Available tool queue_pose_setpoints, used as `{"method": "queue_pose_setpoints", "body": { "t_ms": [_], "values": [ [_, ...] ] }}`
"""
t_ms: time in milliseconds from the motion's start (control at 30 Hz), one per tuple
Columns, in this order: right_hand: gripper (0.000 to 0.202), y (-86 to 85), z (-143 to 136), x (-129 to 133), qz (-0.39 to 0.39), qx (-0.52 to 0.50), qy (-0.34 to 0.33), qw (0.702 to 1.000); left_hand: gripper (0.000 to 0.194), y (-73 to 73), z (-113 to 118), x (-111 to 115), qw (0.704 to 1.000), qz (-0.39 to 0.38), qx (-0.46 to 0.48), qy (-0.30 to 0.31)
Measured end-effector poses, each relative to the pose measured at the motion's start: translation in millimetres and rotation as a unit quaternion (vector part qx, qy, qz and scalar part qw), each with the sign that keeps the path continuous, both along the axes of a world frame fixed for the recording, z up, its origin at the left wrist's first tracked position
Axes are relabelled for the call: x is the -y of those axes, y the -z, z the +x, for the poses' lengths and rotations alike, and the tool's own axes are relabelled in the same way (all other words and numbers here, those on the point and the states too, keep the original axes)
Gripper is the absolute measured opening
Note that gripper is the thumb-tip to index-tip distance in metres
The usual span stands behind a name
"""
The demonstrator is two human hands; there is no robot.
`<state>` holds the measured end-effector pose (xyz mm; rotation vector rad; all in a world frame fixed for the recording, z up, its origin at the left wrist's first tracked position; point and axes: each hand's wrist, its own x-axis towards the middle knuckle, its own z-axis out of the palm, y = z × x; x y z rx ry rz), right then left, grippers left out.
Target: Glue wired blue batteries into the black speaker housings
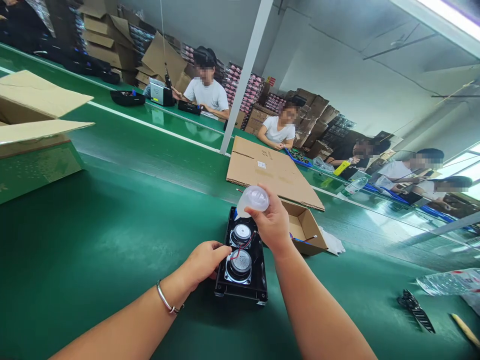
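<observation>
The long, glossy green table (150, 230) carried a flat brown cardboard sheet (266, 170) and, nearer the person, a small open cardboard box (302, 227) with wires in it. Just beside that box lay an open black rectangular speaker housing (257, 272), holding two round silver-and-black speaker drivers (240, 262) with red and black wires. The left hand (206, 260) had its fingers against the housing's left side, thumb on top. The right hand (272, 220) gripped a translucent white plastic bottle (253, 200) between its fingers, tilted above the housing's far end.
</observation>
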<state>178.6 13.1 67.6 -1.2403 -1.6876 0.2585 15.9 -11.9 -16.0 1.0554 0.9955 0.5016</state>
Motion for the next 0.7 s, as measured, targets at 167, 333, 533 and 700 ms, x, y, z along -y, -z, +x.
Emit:
{"method": "queue_pose_setpoints", "body": {
  "t_ms": [167, 333, 533, 700],
  "values": [
    [0.058, 1.9, 2, -1, 0.016, -0.012, 0.017, 1.000, 0.041, 1.9, 0, 0, 1.000, -0.011, 0.016, -0.014],
    [0.058, 6.8, 5, -2, 0.022, -0.066, -0.002, 0.998, 0.034, 6.0, 1, 0, 0.999, -0.008, 0.041, -0.024],
    [0.059, 9.7, 11, -3, 0.035, -0.118, -0.011, 0.992, 0.030, 4.2, 1, 0, 0.998, -0.006, 0.047, -0.034],
    [0.059, 8.9, 10, -3, 0.047, -0.149, -0.011, 0.988, 0.027, 2.0, 1, 0, 0.998, 0.017, 0.047, -0.048]
  ]
}}
